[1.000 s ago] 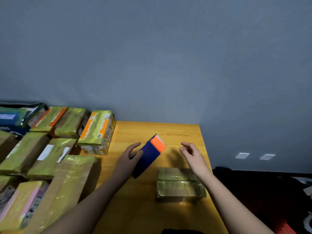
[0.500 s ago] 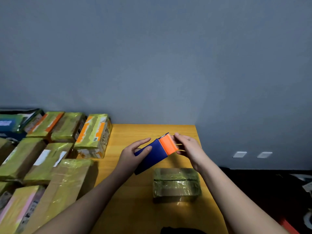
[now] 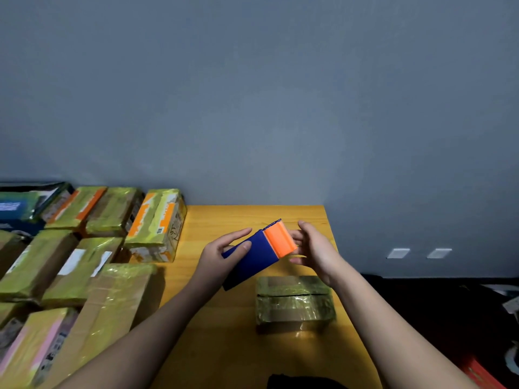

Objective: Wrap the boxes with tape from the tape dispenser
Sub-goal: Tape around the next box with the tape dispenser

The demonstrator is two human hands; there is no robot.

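I hold a blue tape dispenser (image 3: 252, 258) with an orange end above the wooden table (image 3: 224, 346). My left hand (image 3: 222, 258) grips its blue body, thumb on top and fingers behind. My right hand (image 3: 314, 249) is at the orange end, fingers curled behind it; whether they pinch tape is hidden. Below the dispenser, a small box (image 3: 293, 301) wrapped in yellowish tape lies on the table, apart from both hands.
Several tape-wrapped boxes (image 3: 84, 265) crowd the table's left side, the nearest a long one (image 3: 112, 307). A grey wall rises behind. The table's right edge drops to a dark floor with clutter (image 3: 477, 318).
My right hand moved in from the right and reached the dispenser's orange end. My left hand turned the dispenser flatter and lifted it slightly. The small box stayed put.
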